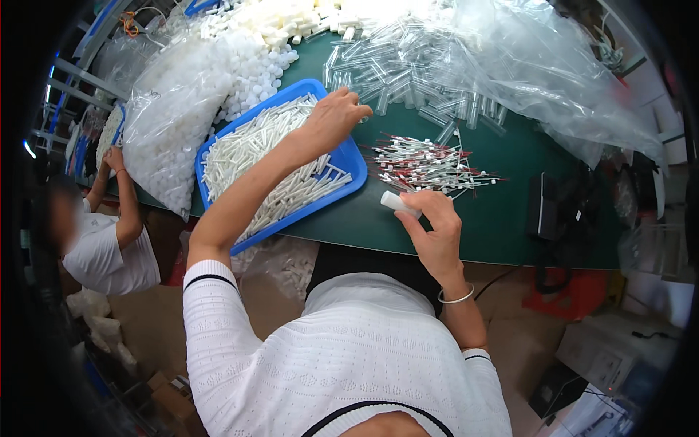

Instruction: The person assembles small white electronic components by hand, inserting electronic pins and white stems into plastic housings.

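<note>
My right hand (435,227) pinches a short white cylinder (399,203) between thumb and fingers, near the front edge of the green table. Beyond it lies a loose pile of thin white and red wires with small white connectors (429,164). My left arm reaches across a blue tray (358,164) filled with slim white sticks (251,156). Above the tray's far right corner, my left hand (335,120) has its fingers curled together, and what they hold is too small to make out. Clear tubes (400,65) lie in a heap just beyond that hand.
A clear bag of white round caps (171,124) spills out left of the tray. White foam-like pieces (269,18) lie at the back. Plastic sheeting (546,65) covers the back right, and a black box (540,206) stands at the right. Another person (113,240) works at the far left.
</note>
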Tool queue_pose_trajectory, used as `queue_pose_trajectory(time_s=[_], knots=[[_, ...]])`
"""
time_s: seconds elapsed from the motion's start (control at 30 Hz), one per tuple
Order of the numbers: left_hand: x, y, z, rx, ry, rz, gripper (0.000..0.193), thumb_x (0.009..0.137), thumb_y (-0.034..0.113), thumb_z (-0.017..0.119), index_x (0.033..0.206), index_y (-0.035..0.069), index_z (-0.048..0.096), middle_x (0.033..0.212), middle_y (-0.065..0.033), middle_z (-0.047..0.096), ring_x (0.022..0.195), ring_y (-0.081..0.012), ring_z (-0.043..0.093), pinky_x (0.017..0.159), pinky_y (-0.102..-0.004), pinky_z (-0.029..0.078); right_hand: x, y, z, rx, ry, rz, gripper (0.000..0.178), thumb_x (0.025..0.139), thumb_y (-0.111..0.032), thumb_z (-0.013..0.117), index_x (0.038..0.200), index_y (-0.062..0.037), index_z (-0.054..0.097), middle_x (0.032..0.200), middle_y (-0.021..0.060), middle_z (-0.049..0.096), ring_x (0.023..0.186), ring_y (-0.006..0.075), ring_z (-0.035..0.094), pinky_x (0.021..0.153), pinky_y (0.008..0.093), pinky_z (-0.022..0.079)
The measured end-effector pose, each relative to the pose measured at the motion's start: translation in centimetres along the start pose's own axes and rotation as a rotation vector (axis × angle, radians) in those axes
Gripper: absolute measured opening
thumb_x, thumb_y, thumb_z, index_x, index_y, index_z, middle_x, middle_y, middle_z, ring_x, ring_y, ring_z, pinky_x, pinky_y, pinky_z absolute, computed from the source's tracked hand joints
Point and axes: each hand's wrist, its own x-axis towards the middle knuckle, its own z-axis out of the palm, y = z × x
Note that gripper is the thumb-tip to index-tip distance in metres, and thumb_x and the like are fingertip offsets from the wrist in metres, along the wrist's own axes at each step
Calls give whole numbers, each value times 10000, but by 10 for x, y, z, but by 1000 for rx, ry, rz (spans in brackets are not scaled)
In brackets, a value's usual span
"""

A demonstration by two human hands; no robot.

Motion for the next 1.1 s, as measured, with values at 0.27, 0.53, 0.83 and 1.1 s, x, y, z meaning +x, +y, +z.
queue_pose_trajectory(time_s=[0.27, 0.53, 0.83, 1.1], knots=[[15, 4, 1, 10, 137, 224, 202, 791, 27, 668, 977, 48, 593, 994, -100, 624, 972, -242, 580, 814, -370, 482, -4, 2, -14, 72, 24, 111, 253, 770, -6, 735, 1015, -23, 676, 914, 86, 669, 820, 206, 610, 743, 291, 477], [-69, 106, -19, -1444, -180, -404, 245, 881, 70, 675, 1081, 17, 544, 947, -17, 569, 811, -77, 546, 765, -233, 483, 5, -7, -17, 278, 10, 142, 272, 755, 2, 734, 1020, -42, 692, 916, 83, 662, 837, 222, 600, 746, 315, 478], [-93, 114, -24, -1259, -325, -388, 251, 886, 60, 655, 1108, -3, 556, 987, -40, 598, 895, -99, 573, 810, -257, 485, -2, -13, -22, -63, -198, -65, 258, 708, -20, 752, 957, -54, 691, 820, 68, 625, 779, 256, 582, 705, 346, 455], [-103, 118, -31, -1269, -301, -450, 211, 913, 92, 622, 1099, 12, 560, 843, -42, 594, 754, -104, 558, 701, -253, 469, -1, -17, -27, 260, -276, 204, 390, 731, -14, 747, 1091, -10, 596, 852, 86, 645, 849, 219, 642, 743, 345, 504]])
